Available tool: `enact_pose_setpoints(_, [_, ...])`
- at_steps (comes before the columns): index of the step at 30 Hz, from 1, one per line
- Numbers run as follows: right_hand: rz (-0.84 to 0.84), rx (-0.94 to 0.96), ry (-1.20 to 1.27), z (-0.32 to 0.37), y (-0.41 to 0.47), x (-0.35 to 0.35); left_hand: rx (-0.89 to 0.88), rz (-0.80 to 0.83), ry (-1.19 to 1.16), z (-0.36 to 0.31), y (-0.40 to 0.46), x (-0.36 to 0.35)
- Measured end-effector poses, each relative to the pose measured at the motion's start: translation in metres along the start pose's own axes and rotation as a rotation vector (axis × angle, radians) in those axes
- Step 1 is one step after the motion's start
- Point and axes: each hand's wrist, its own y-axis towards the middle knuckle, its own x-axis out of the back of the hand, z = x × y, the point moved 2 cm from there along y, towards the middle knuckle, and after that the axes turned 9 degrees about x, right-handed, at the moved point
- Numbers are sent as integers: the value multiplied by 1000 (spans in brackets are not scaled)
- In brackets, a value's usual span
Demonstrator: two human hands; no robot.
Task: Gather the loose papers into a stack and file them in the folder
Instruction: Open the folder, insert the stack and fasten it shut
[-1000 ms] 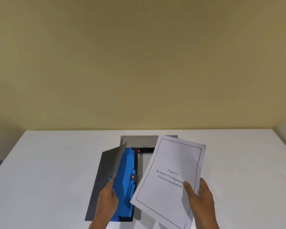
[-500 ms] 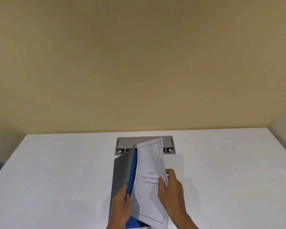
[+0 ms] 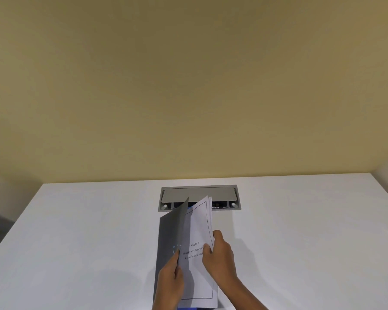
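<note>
A dark grey folder (image 3: 169, 233) lies on the white table (image 3: 76, 242) near its front edge, cover lifted and nearly upright. My left hand (image 3: 169, 280) grips that cover by its free edge. A stack of white papers (image 3: 198, 224) with a thin printed border and a few lines of text sits inside the folder, behind the cover. My right hand (image 3: 220, 256) pinches the stack at its right edge, thumb on the top sheet. A sliver of the blue inner pocket (image 3: 186, 308) shows at the bottom.
A grey metal cable box (image 3: 199, 193) with a hinged lid is set into the table just beyond the folder. A beige wall rises behind the table's far edge. The table's right edge runs close to a pale side wall.
My right hand has carried the papers left and down into the folder. The cover has swung up towards shut, hiding most of the blue pocket.
</note>
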Motion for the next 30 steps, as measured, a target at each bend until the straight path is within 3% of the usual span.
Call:
enact_pose_setpoints(13, [145, -81, -42, 7, 12, -46, 50, 0, -24, 2, -2, -7])
enact_pose_setpoints(17, [87, -79, -117, 3, 11, -40, 68, 26, -35, 6, 5, -10])
enact_pose_setpoints(21, [57, -20, -216, -1, 11, -32, -74, 15, 92, 14, 9, -20])
enact_pose_setpoints(25, [43, 0, -273, -12, 10, -24, 81, -7, 117, 12, 24, -39])
enact_pose_setpoints(30, [58, -50, -291, -42, 8, -9, 45, 66, 153, 4, 21, -70])
